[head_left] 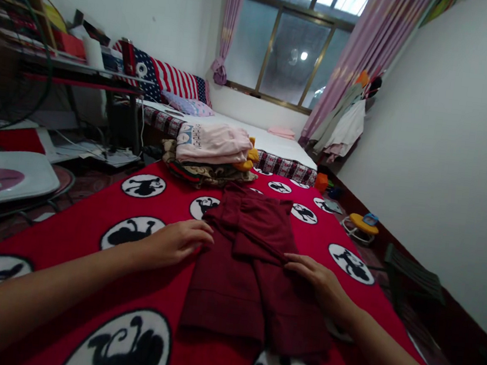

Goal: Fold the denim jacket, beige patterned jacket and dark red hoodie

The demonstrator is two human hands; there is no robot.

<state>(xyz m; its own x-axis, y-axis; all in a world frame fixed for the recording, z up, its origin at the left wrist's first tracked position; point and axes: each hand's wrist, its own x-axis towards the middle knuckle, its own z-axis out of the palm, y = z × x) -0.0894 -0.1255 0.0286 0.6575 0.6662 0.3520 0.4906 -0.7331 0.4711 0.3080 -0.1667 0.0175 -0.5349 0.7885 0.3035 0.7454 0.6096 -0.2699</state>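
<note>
A dark red garment that looks like trousers (229, 299) lies partly folded on a red blanket (141, 288). Its two leg-like parts point toward me, and a folded layer covers its far half. At the garment's left edge is my left hand (178, 242), palm down, fingers loosely bent and the thumb a little apart; the fingertips touch or nearly touch the cloth. My right hand (324, 284) lies over the right side, with fingertips pinching the lower right corner of the folded layer. The thumb of that hand is hidden.
Beyond the garment stands a pile of folded clothes (215, 146), pink on top. A bed (233, 123) is under the window. On the left are a cluttered desk (92, 72) and a white plastic seat (13, 178). A yellow stool (362, 224) and a dark folding stool (414, 274) stand right.
</note>
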